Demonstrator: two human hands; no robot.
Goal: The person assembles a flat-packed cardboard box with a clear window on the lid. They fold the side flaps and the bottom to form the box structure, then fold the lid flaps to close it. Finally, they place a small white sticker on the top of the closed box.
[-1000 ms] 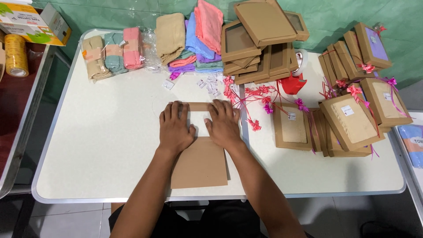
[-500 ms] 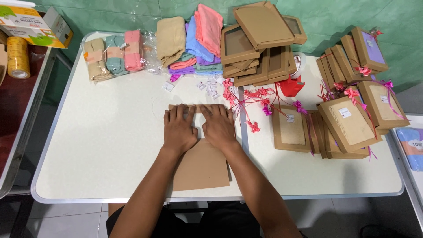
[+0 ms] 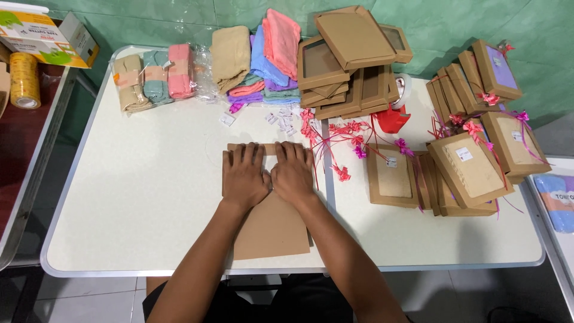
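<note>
A flat brown cardboard sheet (image 3: pixel 272 230) lies on the white table (image 3: pixel 137 197) in front of me. My left hand (image 3: pixel 244 175) and my right hand (image 3: pixel 293 173) press side by side, palms down, on its far end, fingers spread over a folded flap. Neither hand holds anything. Pink ribbon bows (image 3: pixel 341 134) lie just right of my right hand.
Stacked brown window boxes (image 3: pixel 350 60) and folded coloured cloths (image 3: pixel 263 57) sit at the back. Wrapped cloth rolls (image 3: pixel 155 78) lie back left. Ribbon-tied finished boxes (image 3: pixel 472 167) crowd the right. A red tape dispenser (image 3: pixel 394 116) stands near the bows. A tape roll (image 3: pixel 24 81) sits far left.
Both hands have slid slightly away from me along the cardboard and drawn closer together; the sheet stays flat on the table.
</note>
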